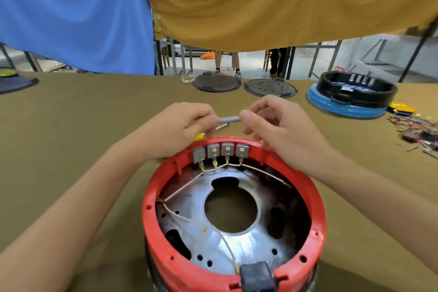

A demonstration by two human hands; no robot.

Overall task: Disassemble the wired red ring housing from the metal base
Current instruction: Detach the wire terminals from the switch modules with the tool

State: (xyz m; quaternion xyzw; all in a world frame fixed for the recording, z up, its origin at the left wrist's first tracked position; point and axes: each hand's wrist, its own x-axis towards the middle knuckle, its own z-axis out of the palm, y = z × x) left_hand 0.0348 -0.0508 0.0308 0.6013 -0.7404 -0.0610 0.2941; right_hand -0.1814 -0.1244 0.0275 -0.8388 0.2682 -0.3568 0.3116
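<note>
Sitting nearest on the brown-covered table, the red ring housing surrounds the metal base, white wires running to four grey terminals at its far wall. Just beyond, the left hand and right hand each pinch one end of a small grey cylinder. Farther off lie two dark discs and a black ring.

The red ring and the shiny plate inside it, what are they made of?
The red ring looks like moulded plastic: matte, uniform colour, moulded screw holes. The plate seems bare metal, perhaps aluminium or steel: silvery, with bright glare and punched holes.
</note>
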